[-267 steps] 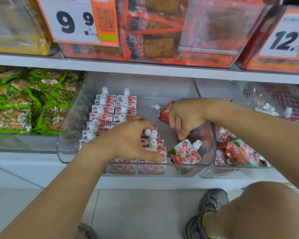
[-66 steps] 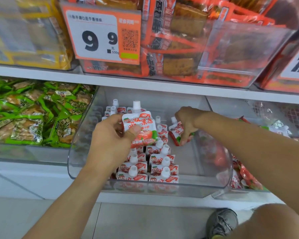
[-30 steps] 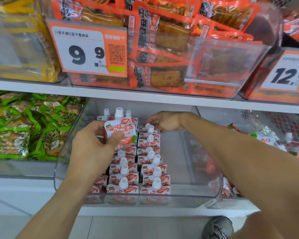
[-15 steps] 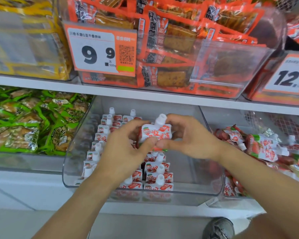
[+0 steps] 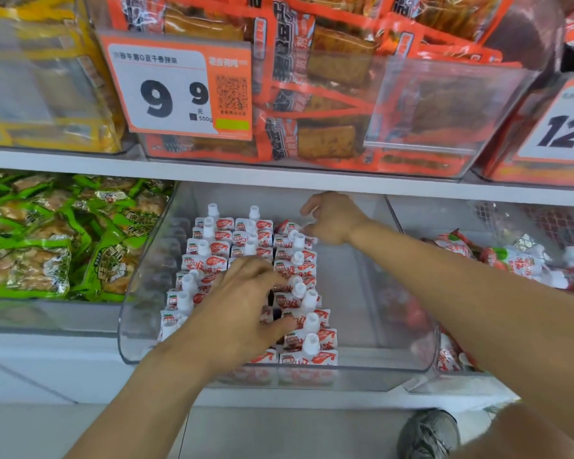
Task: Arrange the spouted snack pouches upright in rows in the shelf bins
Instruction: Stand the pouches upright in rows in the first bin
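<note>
Hands parted: right hand [image 5: 333,218] at clear bin [image 5: 408,329] rear, white shelf [image 5: 279,175] overhead.

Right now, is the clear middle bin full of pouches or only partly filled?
Partly filled: pouches stand in three rows on the clear bin's left side; its right side is bare.

Pouches [image 5: 295,270] in rows fill bin [image 5: 371,379] left side — loose pouches [image 5: 517,263] in right-hand bin.

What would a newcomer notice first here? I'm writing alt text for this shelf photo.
Probably the big orange 9.9 price tag on the upper bin, then the rows of white-capped pouches upright in the clear bin below. The left hand rests over the rows; the right hand reaches to the back.
</note>
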{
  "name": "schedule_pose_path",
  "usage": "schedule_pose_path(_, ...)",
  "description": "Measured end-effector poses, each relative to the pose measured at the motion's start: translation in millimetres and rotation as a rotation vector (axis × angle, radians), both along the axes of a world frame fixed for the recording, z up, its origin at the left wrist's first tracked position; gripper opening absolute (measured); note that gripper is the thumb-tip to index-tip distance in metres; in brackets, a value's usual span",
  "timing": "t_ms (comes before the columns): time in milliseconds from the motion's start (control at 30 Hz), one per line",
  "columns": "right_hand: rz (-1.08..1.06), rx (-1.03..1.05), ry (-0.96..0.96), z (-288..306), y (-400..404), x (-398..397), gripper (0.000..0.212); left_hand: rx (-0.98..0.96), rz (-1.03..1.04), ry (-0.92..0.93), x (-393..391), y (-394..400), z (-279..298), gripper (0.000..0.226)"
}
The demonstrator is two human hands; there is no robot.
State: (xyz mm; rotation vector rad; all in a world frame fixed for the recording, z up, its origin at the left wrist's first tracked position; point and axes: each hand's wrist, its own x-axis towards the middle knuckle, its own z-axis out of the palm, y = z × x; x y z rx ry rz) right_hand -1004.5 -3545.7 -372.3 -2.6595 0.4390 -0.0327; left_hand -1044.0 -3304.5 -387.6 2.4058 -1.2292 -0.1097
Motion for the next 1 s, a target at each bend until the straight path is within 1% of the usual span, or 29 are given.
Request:
schedule_pose_path(67,0.040,-0.071,0.038,-11,-3,8,0.025,0.000,0.044,-0.041,1,4,0,0.063)
schedule_pose_path(133,0.052,-0.097,-0.017,-16,-5,12,0.018,0.026,0.102,-0.080,1,8,1,0.062)
schedule_pose_path(267,0.076,-0.015,-0.127,-11,-2,14,0.015,-0.011,0.171,0.004,1,13,1,0.057)
schedule_pose_path(333,0.140,-0.063,-0.102,-7,1,15,0.014,-0.016,0.186,0.031,1,13,1,0.057)
schedule_pose_path(400,0.202,-0.070,-0.045,-5,0,20,0.014,-0.014,0.183,0.043,1,13,1,0.055)
schedule_pose_path(467,0.226,-0.059,-0.011,-3,-1,24,0.014,-0.008,0.185,0.048,1,14,0,0.054)
schedule_pose_path(633,0.248,-0.131,0.052,-5,5,31,0.016,0.026,0.191,0.030,1,11,1,0.050)
schedule_pose_path(700,0.237,-0.120,0.080,-3,4,30,0.018,0.038,0.190,0.031,1,11,2,0.050)
schedule_pose_path(733,0.230,-0.079,0.100,-2,3,27,0.021,0.036,0.184,0.032,1,12,3,0.051)
schedule_pose_path(833,0.167,0.160,0.144,9,3,6,0.030,0.052,0.144,0.054,-2,15,4,0.057)
schedule_pose_path(867,0.146,0.170,0.129,14,2,-3,0.033,0.063,0.125,0.064,-2,17,4,0.059)
schedule_pose_path(933,0.121,0.002,0.133,26,5,-24,0.039,0.076,0.086,0.092,-3,19,3,0.067)
schedule_pose_path(967,0.123,-0.061,0.188,34,11,-40,0.043,0.075,0.071,0.107,-2,21,3,0.071)
schedule_pose_path(1000,0.131,-0.053,0.271,43,20,-58,0.047,0.073,0.058,0.124,-2,23,2,0.074)
